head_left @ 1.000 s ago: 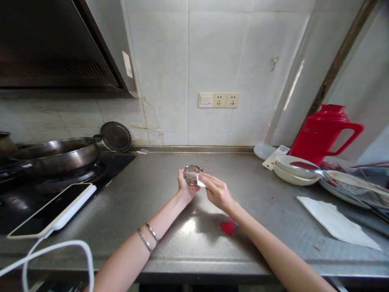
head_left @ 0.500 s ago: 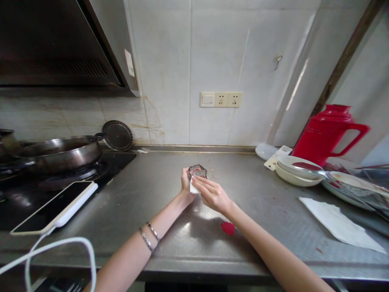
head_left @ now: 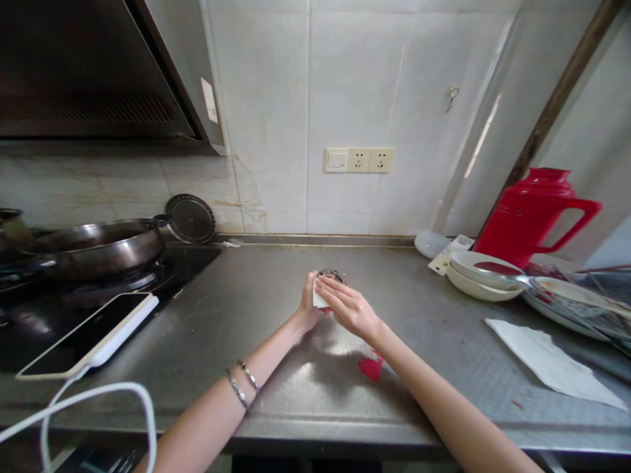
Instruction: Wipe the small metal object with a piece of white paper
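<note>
Over the middle of the steel counter, my left hand [head_left: 309, 304] is closed around the side of a small clear glass container [head_left: 333, 274] with a dark-edged rim. Most of the container is covered by my hands. A folded white tissue [head_left: 319, 301] is under the fingers of my right hand [head_left: 352, 310], pressed against the container's near side. Behind the tissue a bit of red shows. Just below my right wrist, a red patch [head_left: 369, 368] is on the counter.
To the left, a steel pan [head_left: 103, 248] sits on the stove, with a phone [head_left: 86, 338] and white cable [head_left: 98, 389] in front. On the right are stacked bowls [head_left: 486, 284], a red thermos jug [head_left: 530, 213], plates and a white paper sheet [head_left: 552, 364].
Both hands and the glass container have shifted slightly right. The container has turned, so less of its rim shows. My right hand now covers more of it with the tissue.
</note>
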A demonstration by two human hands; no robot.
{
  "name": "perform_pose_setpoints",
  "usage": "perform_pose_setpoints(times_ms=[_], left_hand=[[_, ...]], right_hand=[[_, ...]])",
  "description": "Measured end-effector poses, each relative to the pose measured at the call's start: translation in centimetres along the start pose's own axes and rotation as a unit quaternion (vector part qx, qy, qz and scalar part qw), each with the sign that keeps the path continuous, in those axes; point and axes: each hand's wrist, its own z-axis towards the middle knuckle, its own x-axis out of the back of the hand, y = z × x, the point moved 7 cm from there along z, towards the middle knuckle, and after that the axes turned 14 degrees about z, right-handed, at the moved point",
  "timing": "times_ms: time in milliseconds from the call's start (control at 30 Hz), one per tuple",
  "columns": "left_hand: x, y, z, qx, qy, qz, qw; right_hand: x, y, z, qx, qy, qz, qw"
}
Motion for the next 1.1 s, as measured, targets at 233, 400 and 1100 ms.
perform_pose_setpoints(times_ms=[233,400,1100], left_hand=[[0.1,-0.5,0.6,-0.016,0.003,0.1,0.995],[0.1,-0.6,0.5,-0.02,0.0,0.13,0.991],[-0.5,0.1,-0.4,0.016,-0.015,-0.054,0.998]], right_hand=[[0.6,0.8,-0.3,-0.014,-0.001,0.011,1.0],[1.2,2.2,-0.9,-0.057,0.009,0.014,0.998],[2.5,3.5,-1.5,-0.133,0.136,0.027,0.981]])
